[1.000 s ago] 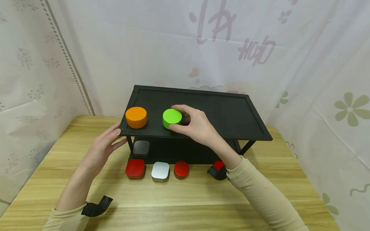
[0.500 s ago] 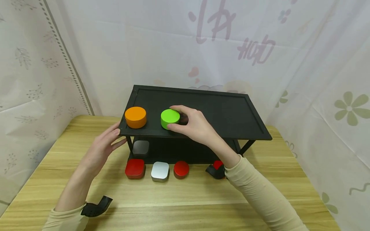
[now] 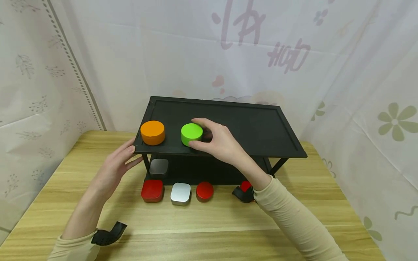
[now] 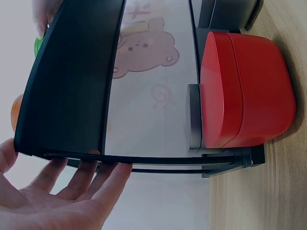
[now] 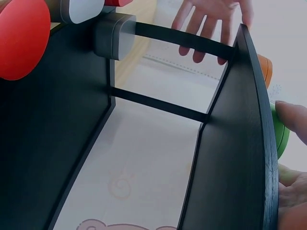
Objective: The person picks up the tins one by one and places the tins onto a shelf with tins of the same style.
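Observation:
My right hand [image 3: 220, 142] pinches a green round lidded tin [image 3: 191, 133] between thumb and fingers, at the front of the top board of a black two-tier shelf [image 3: 228, 119]. Left of it on the board, apart from it, stands an orange round lidded tin [image 3: 152, 132]. At the shelf's left end is my left hand [image 3: 114, 165]. Its thumb touches the top corner, and in the left wrist view the fairly straight fingers [image 4: 112, 184] lie along the side frame. The right wrist view shows the green tin [image 5: 279, 129] only in part, beyond the board's edge.
On the lower tier at the left sits a dark grey square tin [image 3: 159, 168]. Before the shelf, a red square tin [image 3: 152, 190], a silver square tin [image 3: 180, 193] and a red round tin [image 3: 204, 191] stand on the wooden table [image 3: 183, 232]. Another red thing [image 3: 245, 186] is partly hidden by the right wrist.
My right hand has slid the green tin slightly left, toward the orange one, mostly in the first half second. The left hand stays at the shelf's left end.

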`<state>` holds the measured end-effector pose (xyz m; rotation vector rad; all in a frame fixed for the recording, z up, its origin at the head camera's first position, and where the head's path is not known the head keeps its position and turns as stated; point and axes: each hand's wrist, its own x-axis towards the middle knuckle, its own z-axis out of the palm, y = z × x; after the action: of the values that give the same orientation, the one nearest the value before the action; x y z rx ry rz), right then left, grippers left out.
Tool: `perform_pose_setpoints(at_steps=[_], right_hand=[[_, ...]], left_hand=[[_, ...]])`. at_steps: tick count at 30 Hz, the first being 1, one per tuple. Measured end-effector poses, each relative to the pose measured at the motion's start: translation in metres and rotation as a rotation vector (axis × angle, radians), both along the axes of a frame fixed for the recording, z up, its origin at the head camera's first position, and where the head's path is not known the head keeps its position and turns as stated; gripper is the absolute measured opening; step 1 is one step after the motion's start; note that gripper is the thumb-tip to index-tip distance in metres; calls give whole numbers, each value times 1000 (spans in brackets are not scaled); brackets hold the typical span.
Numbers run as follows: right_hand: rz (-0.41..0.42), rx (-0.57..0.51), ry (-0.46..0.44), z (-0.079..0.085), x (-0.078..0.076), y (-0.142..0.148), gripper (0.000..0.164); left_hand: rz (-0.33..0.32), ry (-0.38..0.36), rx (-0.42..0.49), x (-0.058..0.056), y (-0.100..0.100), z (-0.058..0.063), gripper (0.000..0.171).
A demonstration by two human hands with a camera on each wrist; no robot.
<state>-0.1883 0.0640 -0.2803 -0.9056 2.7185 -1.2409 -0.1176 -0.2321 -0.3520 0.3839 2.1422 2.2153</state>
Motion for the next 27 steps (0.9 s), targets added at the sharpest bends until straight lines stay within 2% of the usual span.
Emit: perform_pose_setpoints(at_steps=[14,27], right_hand=[[14,-7,6,1,2,2,65],[-12,-51,-1,0,7,14,63]], left_hand=[[-10,9,22,0,0,-1,46],[-19,12,46,0,1,-1,46]])
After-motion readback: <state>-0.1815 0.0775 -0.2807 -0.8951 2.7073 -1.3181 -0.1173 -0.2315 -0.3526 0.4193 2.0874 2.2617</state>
